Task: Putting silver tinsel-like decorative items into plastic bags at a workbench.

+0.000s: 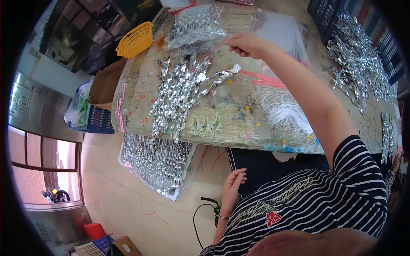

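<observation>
My right hand (245, 45) reaches far over the table, its fingers pinched on a thin pink string that runs down to the left. Under that string lies a bunch of shiny silver strands (175, 96) made of small linked pieces, draped over the near table edge. A few strands branch off to the right and end in a small white piece (236, 68). Down by my lap is my left hand (235, 181), with its fingers curled together. Anything inside it is too small to make out.
The worn table (230, 128) also bears pink strings (265, 80), white thread (284, 109), clear plastic sheets (277, 30), packed silver pieces (196, 30) and a silver heap (358, 55). A yellow basket (136, 40) stands at the left edge. Below hangs a silver-covered sheet (156, 164).
</observation>
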Demonstrator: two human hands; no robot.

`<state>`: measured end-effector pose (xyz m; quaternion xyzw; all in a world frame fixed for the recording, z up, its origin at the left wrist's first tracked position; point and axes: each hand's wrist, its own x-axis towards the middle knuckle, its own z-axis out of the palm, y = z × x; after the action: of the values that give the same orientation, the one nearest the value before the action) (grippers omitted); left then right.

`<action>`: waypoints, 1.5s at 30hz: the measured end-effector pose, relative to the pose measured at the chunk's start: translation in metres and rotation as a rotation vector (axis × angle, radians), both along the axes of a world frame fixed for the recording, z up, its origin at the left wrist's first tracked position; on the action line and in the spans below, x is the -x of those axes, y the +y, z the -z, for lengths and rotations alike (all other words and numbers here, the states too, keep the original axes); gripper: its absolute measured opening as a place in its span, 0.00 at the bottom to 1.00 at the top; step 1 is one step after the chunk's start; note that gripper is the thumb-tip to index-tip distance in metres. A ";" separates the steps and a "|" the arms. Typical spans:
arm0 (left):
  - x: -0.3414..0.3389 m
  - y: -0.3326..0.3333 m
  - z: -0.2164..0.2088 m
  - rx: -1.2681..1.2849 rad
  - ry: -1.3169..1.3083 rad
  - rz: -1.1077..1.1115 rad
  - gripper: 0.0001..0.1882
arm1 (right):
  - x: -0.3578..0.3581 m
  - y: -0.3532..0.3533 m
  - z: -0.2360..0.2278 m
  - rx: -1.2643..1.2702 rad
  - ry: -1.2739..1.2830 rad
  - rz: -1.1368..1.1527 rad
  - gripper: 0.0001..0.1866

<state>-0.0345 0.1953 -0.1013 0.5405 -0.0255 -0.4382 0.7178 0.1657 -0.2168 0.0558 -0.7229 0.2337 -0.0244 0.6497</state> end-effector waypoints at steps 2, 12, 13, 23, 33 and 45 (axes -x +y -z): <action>0.000 -0.005 -0.004 -0.015 0.002 -0.005 0.14 | 0.009 0.000 -0.001 0.049 -0.008 -0.004 0.09; 0.026 -0.002 0.000 -0.123 -0.045 -0.019 0.12 | -0.016 0.008 0.025 -0.171 -0.066 0.143 0.27; 0.027 0.001 0.000 -0.141 -0.060 -0.040 0.12 | -0.025 0.005 0.026 -0.200 -0.095 0.156 0.28; 0.006 -0.008 0.006 -0.170 -0.072 -0.051 0.12 | -0.004 0.000 0.039 -0.237 -0.098 0.071 0.11; 0.006 -0.036 -0.003 -0.299 -0.176 -0.010 0.10 | 0.198 0.061 0.023 -0.106 -0.026 -0.248 0.13; 0.038 -0.043 -0.005 -0.395 -0.505 -0.020 0.08 | 0.390 0.136 0.094 0.309 -0.086 -0.301 0.13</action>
<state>-0.0722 0.1523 -0.0968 0.7612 -0.1120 -0.2794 0.5744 -0.2240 -0.0810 -0.0384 -0.8390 0.0885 0.0066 0.5368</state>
